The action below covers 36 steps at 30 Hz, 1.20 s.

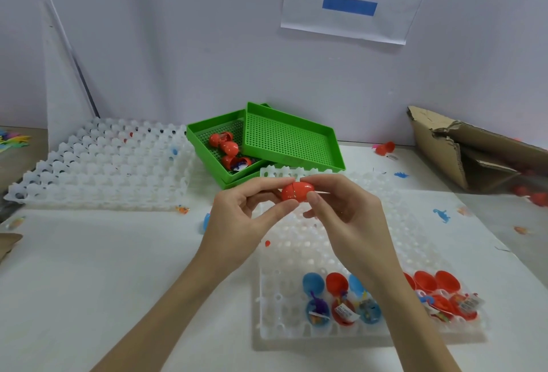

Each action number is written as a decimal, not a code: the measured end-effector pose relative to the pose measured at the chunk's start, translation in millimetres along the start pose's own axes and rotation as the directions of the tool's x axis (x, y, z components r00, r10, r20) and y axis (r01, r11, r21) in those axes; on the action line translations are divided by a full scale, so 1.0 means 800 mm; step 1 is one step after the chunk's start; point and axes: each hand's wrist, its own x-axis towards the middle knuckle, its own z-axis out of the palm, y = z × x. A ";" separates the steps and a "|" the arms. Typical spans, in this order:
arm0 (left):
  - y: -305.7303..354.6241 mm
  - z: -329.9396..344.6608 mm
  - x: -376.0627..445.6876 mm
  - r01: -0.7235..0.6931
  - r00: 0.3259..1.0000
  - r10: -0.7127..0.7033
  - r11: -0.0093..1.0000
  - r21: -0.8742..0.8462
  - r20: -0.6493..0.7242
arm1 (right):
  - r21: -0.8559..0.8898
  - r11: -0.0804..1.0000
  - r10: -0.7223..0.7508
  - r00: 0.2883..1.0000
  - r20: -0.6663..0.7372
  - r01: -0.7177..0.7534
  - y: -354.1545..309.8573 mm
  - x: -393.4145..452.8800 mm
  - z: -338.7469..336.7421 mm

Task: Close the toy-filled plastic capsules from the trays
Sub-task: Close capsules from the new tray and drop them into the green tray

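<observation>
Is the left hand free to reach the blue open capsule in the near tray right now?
Probably not: the left hand and right hand both pinch the red capsule. The path to the blue open capsule looks unobstructed.

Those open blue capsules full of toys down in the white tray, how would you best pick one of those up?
Probably from straight above, fingers pinching the outer walls of the toy-filled lower half of the blue capsule. It sits in a cup of the white tray with its lid half hinged open behind, so only the top is free.
</observation>
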 end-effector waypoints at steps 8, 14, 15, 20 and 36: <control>0.005 0.004 -0.002 0.025 0.999 -0.028 0.991 -0.129 -0.025 | 0.116 0.993 -0.007 1.000 -0.018 0.009 -0.002 -0.003 0.007; 0.011 0.004 0.000 0.115 0.993 -0.118 0.955 -0.275 0.007 | 0.222 0.975 0.034 0.998 -0.048 -0.022 -0.007 -0.004 0.007; 0.011 0.003 0.000 0.110 0.994 -0.113 0.957 -0.269 0.003 | 0.227 0.973 0.040 0.998 -0.045 -0.029 -0.008 -0.004 0.006; 0.003 0.004 -0.002 0.029 0.995 -0.038 0.994 -0.103 -0.090 | 0.174 0.984 0.042 0.999 0.003 -0.041 -0.007 -0.006 0.013; 0.007 0.007 -0.008 -0.113 0.993 0.111 0.993 0.041 0.040 | 0.115 0.993 0.002 0.996 -0.088 0.008 -0.011 -0.007 0.014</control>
